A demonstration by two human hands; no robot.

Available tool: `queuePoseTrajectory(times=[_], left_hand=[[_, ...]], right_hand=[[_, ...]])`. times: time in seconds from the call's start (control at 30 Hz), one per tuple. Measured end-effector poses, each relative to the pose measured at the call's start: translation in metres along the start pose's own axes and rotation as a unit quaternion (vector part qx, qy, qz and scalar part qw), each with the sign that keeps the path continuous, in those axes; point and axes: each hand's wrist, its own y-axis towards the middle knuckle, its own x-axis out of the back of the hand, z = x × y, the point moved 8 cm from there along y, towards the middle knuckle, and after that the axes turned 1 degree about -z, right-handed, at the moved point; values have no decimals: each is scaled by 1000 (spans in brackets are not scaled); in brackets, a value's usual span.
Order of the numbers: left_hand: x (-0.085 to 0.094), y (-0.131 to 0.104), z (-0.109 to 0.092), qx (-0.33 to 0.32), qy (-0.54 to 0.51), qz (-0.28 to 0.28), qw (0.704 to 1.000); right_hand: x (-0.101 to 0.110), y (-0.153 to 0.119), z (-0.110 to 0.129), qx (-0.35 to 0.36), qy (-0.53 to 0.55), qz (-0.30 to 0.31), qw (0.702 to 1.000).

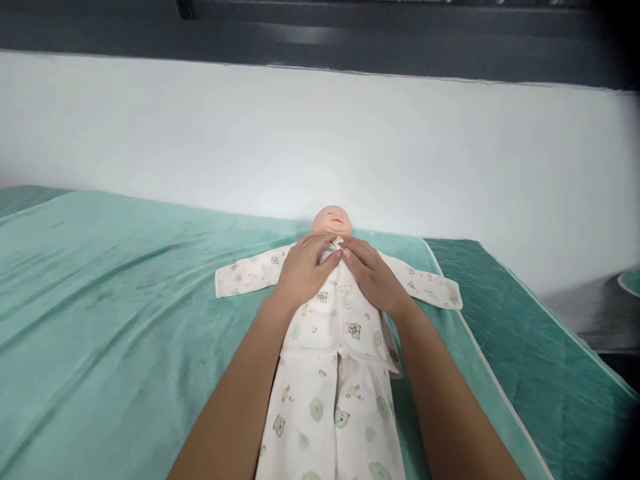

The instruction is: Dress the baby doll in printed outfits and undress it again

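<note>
A baby doll (331, 219) lies on its back, its head near the wall. It wears a white baby shirt (325, 327) printed with small green animals, the sleeves spread to both sides. Matching baby pants (320, 413) cover its legs. My left hand (306, 267) and my right hand (371, 272) rest on the shirt's chest, with thumbs and fingertips drawn together at the front edges below the collar. Both hands appear to grip the shirt there; the exact hold of the fingertips is partly hidden. The shirt's lower front hangs slightly apart over the pants.
Under the doll spreads a light green blanket (125, 300), wrinkled on the left. A darker green quilted cover (515, 320) shows at the right. Behind stands a white wall (250, 133) with a dark beam (310, 40) above it.
</note>
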Motion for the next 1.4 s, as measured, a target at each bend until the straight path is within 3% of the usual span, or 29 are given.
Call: queuePoseTrajectory(times=[0.1, 0.33, 0.67, 0.83, 0.93, 1.0, 1.17, 1.27, 1.4], left_hand=[[0, 0, -1, -4, -1, -2, 1000], [-5, 1, -5, -22, 31, 2, 999], [-10, 1, 5, 13, 35, 33, 999], [-4, 2, 10, -4, -4, 0, 1000], [12, -12, 31, 2, 28, -77, 997], [25, -29, 53, 29, 111, -105, 988], [54, -78, 110, 88, 277, -36, 956], [80, -97, 136, 147, 278, -44, 948], [106, -107, 151, 210, 168, -117, 956]], right_hand=[[-2, 1, -4, -16, -6, 20, 1000], [-4, 4, -29, -82, 69, -7, 994], [6, -4, -22, -71, 127, -65, 987], [23, -11, -32, -56, 102, -127, 985], [42, -26, -50, -32, -42, -177, 983], [55, -44, -65, -28, -155, -191, 969], [89, -107, -113, -186, -354, -125, 908], [101, -140, -115, -240, -398, -98, 880], [103, -154, -106, -261, -412, -103, 867]])
